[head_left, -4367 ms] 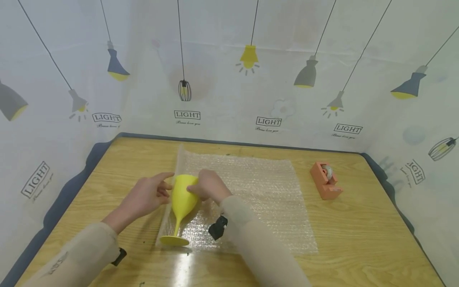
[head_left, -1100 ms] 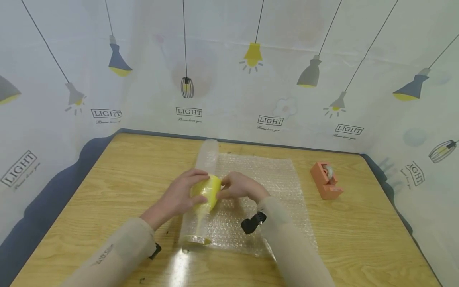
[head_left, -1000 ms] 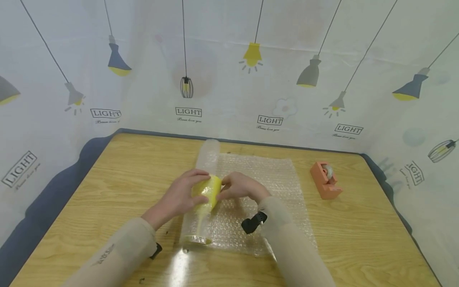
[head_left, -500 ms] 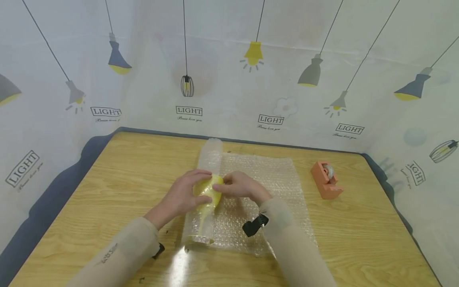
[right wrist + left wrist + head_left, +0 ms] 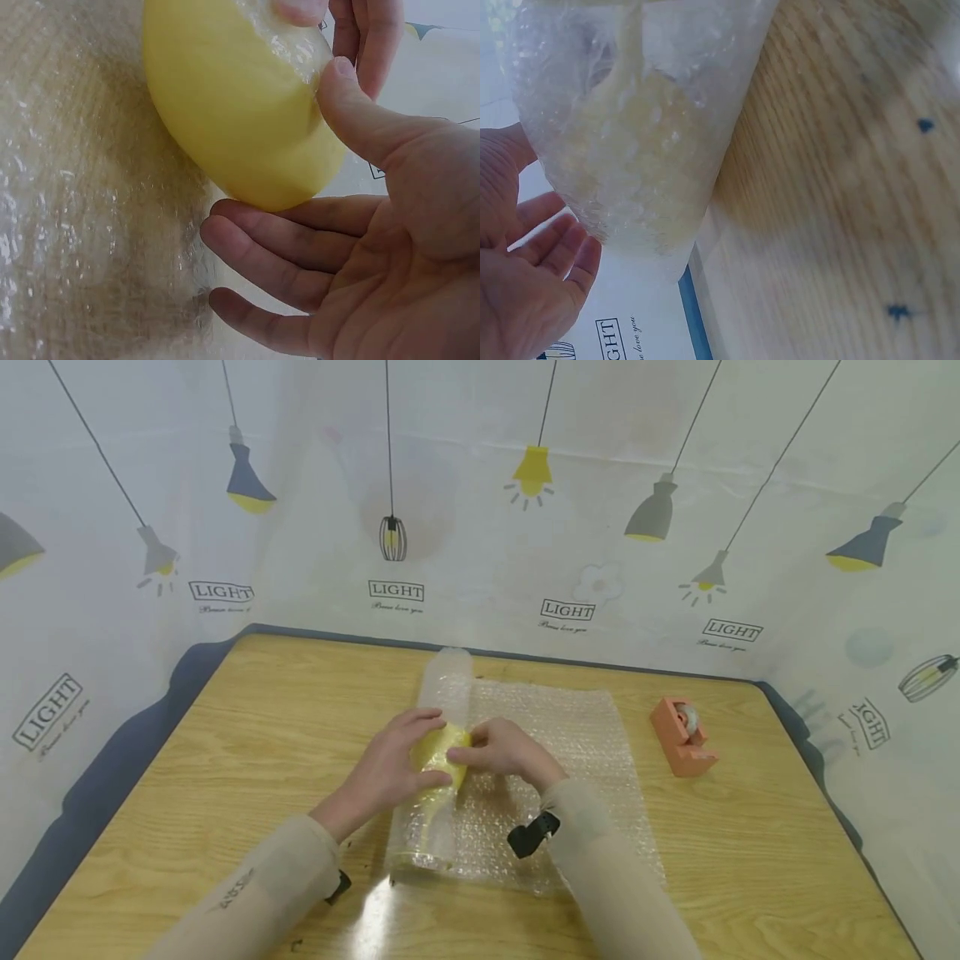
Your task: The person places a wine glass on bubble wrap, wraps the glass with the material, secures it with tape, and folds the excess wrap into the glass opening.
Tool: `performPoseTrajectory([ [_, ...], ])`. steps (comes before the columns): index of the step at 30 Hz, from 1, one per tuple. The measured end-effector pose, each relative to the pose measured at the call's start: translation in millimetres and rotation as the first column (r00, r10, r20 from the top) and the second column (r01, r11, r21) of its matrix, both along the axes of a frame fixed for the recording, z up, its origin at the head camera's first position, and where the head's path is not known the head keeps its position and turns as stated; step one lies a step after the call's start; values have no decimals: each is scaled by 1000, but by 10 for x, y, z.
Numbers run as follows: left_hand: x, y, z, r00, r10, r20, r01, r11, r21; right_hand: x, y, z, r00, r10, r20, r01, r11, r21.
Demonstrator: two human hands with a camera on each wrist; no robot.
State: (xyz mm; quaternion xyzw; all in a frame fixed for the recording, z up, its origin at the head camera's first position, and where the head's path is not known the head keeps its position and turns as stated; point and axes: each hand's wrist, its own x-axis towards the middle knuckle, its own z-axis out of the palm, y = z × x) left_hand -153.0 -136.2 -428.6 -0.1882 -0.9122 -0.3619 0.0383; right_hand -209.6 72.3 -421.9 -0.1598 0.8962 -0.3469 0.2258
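Yellow goblet [image 5: 225, 97] | shifted right | bubble wrap [image 5: 577, 727] now over it

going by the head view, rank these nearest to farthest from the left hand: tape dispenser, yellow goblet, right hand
1. Yellow goblet: held by the left hand through the bubble wrap.
2. Right hand: at the goblet's right side.
3. Orange tape dispenser: farthest, over on the right of the table.

We seem to be at a makeshift work booth: lamp-printed sheeting [image 5: 480, 568] across the upper frame encloses a wood-grain tabletop [image 5: 750, 860] below.
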Motion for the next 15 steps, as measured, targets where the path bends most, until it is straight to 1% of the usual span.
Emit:
performPoseTrajectory([
  [5, 25, -10, -13, 997, 74, 25, -73, 997, -9, 4, 13, 2, 1000, -15, 19, 15, 1000, -9],
  [8, 38, -34, -31, 993, 97, 60, -97, 995, 1, 2, 11, 9, 999, -29, 28, 29, 1000, -2],
  [11, 43, -91, -53, 991, 83, 104, -86, 996, 25, -4, 7, 14, 998, -40, 42, 40, 999, 6],
  [15, 44, -218, -94, 989, 34, 147, -43, 997, 57, -11, 5, 21, 996, -46, 71, 46, 999, 11],
])
